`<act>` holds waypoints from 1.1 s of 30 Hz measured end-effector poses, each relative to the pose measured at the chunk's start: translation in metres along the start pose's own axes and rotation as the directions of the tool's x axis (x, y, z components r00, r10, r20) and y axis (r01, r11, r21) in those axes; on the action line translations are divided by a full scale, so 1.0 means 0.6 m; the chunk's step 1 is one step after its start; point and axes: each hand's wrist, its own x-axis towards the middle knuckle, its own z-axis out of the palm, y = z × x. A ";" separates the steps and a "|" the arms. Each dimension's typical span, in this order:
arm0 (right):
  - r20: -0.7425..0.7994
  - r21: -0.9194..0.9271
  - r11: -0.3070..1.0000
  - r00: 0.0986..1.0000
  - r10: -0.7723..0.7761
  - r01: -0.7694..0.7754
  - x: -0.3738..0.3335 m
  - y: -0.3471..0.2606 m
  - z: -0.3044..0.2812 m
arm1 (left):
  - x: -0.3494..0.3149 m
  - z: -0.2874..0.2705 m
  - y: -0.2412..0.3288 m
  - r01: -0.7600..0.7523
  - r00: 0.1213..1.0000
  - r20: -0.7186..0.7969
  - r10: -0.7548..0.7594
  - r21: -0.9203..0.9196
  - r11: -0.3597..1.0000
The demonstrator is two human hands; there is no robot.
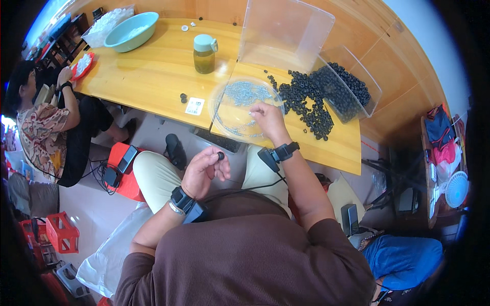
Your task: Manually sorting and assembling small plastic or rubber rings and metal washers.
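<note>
My left hand [200, 172] is raised over my lap, near the table's front edge. Between its thumb and fingers it pinches a small round black cap [220, 156]. Above a round clear plastic tray [218, 121], my right hand [270, 122] has its thumb and forefinger pressed together on a tiny silvery piece, too small to name for sure. Many small silvery metal pieces [245, 93] lie in the tray, heaped at its far side and scattered nearer me. To the right of the tray spreads a pile of black caps [306, 94].
A clear bin [375, 94] of black caps lies beside the pile, with another clear plastic box [286, 30] behind. On the table stand a green-lidded bottle [204, 55], a teal basin [153, 23] and a printed card [195, 106]. Someone sits at the left with a red dish [91, 64].
</note>
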 end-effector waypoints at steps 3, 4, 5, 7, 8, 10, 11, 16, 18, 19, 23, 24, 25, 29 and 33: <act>-0.004 0.000 1.000 1.000 0.005 -0.005 0.002 0.007 0.003 | 0.003 -0.003 -0.002 0.010 1.000 -0.008 -0.010 -0.008 1.000; -0.001 0.000 1.000 1.000 0.005 -0.005 0.001 0.009 0.003 | 0.004 -0.003 -0.003 0.015 1.000 -0.011 -0.015 -0.015 1.000; -0.002 0.084 0.996 1.000 0.028 -0.027 -0.001 0.005 0.001 | 0.004 -0.003 -0.003 0.015 1.000 -0.012 -0.016 -0.017 1.000; 0.000 0.168 0.984 0.999 0.052 -0.051 -0.001 0.007 -0.002 | 0.005 -0.003 -0.003 0.014 1.000 -0.015 -0.014 -0.014 1.000; -0.024 0.138 0.990 0.999 0.030 -0.027 -0.001 0.009 -0.004 | 0.005 -0.003 -0.004 0.015 1.000 -0.016 -0.015 -0.015 1.000; -0.046 0.108 0.994 0.999 0.010 -0.004 -0.002 0.011 -0.009 | 0.008 -0.003 -0.004 0.001 1.000 -0.023 -0.001 0.018 1.000; -0.058 0.027 0.999 0.998 -0.017 0.019 -0.004 0.004 -0.013 | 0.009 -0.002 -0.003 0.002 1.000 -0.024 -0.002 0.017 1.000; -0.042 0.168 0.986 0.999 0.016 -0.009 -0.002 0.014 -0.017 | 0.036 0.007 0.019 -0.082 0.991 -0.067 0.115 0.376 0.923; 0.063 0.351 0.932 0.996 0.069 -0.087 0.003 0.017 -0.016 | 0.073 -0.007 0.030 -0.078 0.990 -0.061 0.127 0.517 0.852; 0.064 0.351 0.933 0.996 0.065 -0.083 0.004 0.014 -0.017 | 0.093 -0.015 0.035 -0.071 0.989 -0.053 0.138 0.646 0.760; 0.250 0.480 0.850 0.963 0.104 -0.217 0.005 -0.013 -0.030 | 0.166 -0.023 0.047 -0.178 0.978 0.105 0.181 0.872 0.456; 0.291 0.501 0.834 0.953 0.090 -0.232 0.005 -0.017 -0.031 | 0.179 -0.019 0.044 -0.237 0.968 0.174 0.181 0.868 0.436; 0.290 0.501 0.834 0.953 0.088 -0.230 0.006 -0.018 -0.031 | 0.190 -0.015 0.040 -0.296 0.954 0.241 0.180 0.860 0.416; 0.270 0.449 0.878 0.962 0.044 -0.166 0.011 -0.023 -0.028 | 0.216 0.001 0.031 -0.318 0.948 0.287 0.138 0.875 0.365; 0.304 0.451 0.877 0.952 0.025 -0.167 0.007 -0.031 -0.039 | 0.210 0.017 0.038 -0.371 0.928 0.337 0.160 0.879 0.299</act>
